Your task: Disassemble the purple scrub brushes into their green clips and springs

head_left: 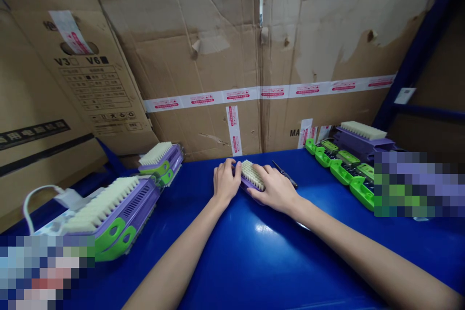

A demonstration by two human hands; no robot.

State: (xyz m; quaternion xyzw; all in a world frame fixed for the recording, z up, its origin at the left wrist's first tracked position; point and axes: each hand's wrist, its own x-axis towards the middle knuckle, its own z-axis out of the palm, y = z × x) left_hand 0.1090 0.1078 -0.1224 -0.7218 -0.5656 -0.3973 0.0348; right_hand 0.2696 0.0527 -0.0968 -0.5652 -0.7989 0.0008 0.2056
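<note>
A brush point(252, 174) with cream bristles facing up and a purple body lies on the blue table between my two hands. My left hand point(227, 180) is closed against its left side, with fingers curled and the thumb at the edge. My right hand point(275, 188) grips the right side, with fingers over the bristles and the thumb at the near edge. Parts of the brush are hidden under the hands. Just beyond my right hand lies a thin dark tool point(285, 173), too small to name.
Stacked purple and green brushes point(119, 208) stand on the left, with a smaller stack point(162, 162) behind. A white cable point(39, 190) loops there. Bright green parts point(341, 172) line the right beside purple brush bodies point(363, 140). Cardboard point(203, 58) walls the blue table's point(254, 261) back.
</note>
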